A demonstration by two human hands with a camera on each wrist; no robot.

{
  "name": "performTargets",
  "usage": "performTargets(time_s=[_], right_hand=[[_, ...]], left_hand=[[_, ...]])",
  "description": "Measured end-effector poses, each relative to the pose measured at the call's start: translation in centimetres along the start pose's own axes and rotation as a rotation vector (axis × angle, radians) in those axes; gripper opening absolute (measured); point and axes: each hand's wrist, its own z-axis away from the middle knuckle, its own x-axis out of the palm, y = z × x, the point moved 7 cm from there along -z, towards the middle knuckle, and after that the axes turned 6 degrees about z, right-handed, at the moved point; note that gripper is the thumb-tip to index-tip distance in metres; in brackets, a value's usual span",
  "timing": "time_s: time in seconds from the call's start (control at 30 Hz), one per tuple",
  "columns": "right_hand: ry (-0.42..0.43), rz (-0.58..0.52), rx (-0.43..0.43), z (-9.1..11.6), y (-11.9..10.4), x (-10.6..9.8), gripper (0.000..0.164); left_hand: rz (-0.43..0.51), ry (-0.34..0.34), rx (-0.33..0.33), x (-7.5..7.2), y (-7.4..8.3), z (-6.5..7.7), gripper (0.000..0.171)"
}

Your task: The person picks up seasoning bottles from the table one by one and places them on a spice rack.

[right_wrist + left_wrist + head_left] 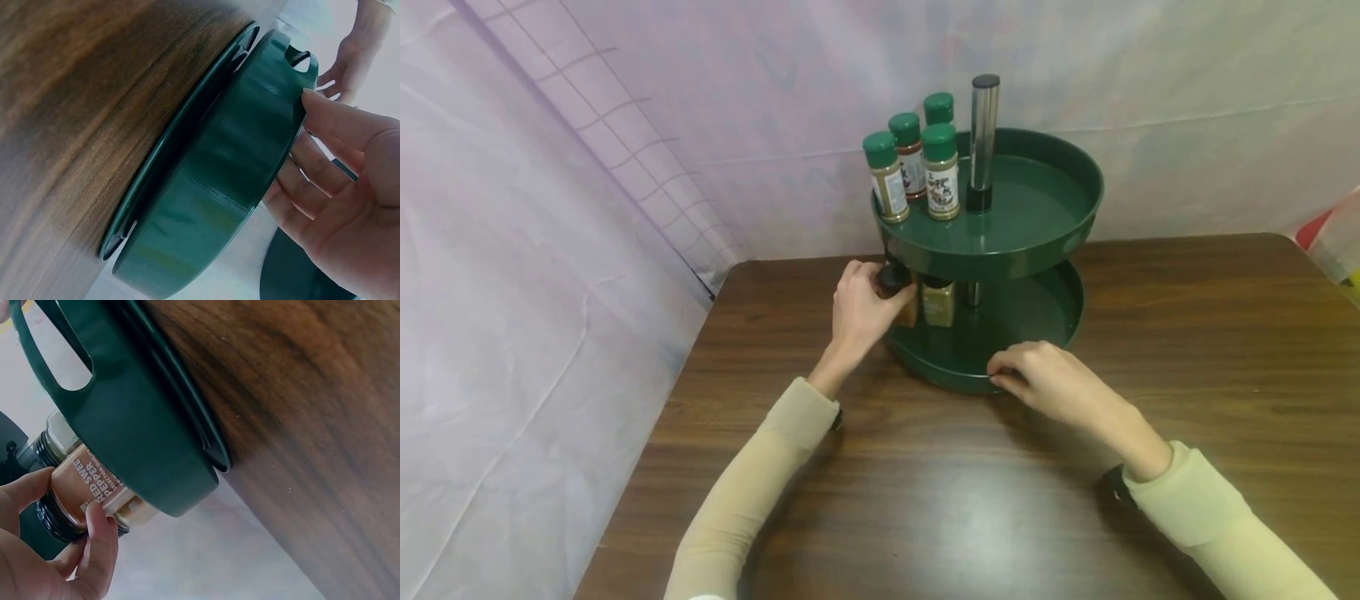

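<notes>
A two-tier green turntable rack has a lower tray standing on the table. My left hand holds a red sweet pepper spice jar near its black lid, the thumb on one side and fingers on the other. The jar is upright inside the left edge of the lower tray. Beside it stands a second spice jar with yellowish contents, its top partly hidden under the upper tray. At the front of the lower tray, my right hand pinches the rim, thumb outside and fingers inside.
Several green-capped spice bottles stand on the left of the upper tray, around a metal post. White cloth hangs behind and left of the brown wooden table. A red and yellow item lies at the far right.
</notes>
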Motion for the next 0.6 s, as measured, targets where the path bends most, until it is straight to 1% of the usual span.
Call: performTargets(time_s=[0.33, 0.6], right_hand=[[0.001, -0.002, 0.003, -0.07, 0.01, 0.18, 0.005], [0.007, -0.006, -0.003, -0.02, 0.08, 0.11, 0.006]], left_hand=[[-0.008, -0.004, 0.004, 0.37, -0.67, 0.05, 0.041], [-0.014, -0.021, -0.008, 0.81, -1.01, -0.06, 0.043]])
